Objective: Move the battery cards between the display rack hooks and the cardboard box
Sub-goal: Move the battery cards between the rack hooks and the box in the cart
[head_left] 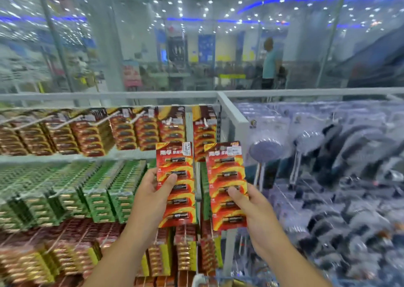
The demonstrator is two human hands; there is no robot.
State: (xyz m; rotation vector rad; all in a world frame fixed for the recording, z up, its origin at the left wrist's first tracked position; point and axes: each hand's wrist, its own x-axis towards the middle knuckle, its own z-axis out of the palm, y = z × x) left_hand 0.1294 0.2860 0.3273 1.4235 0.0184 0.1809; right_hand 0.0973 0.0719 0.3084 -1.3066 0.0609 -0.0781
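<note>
I hold two red battery cards upright in front of the display rack. My left hand (153, 196) grips the left battery card (176, 184), thumb across its front. My right hand (254, 215) grips the right battery card (227, 185) the same way. Both cards are apart from each other and off the hooks. Behind them hang rows of red battery cards (131, 131) on the top hooks, with one stack (204, 131) at the rack's right end. The cardboard box is not in sight.
Green battery cards (87, 195) fill the middle row, and red-and-yellow ones (54, 262) the bottom row. A white rack frame (231, 114) divides the batteries from packaged shower heads (310, 140) on the right. A person (271, 61) stands far behind the glass.
</note>
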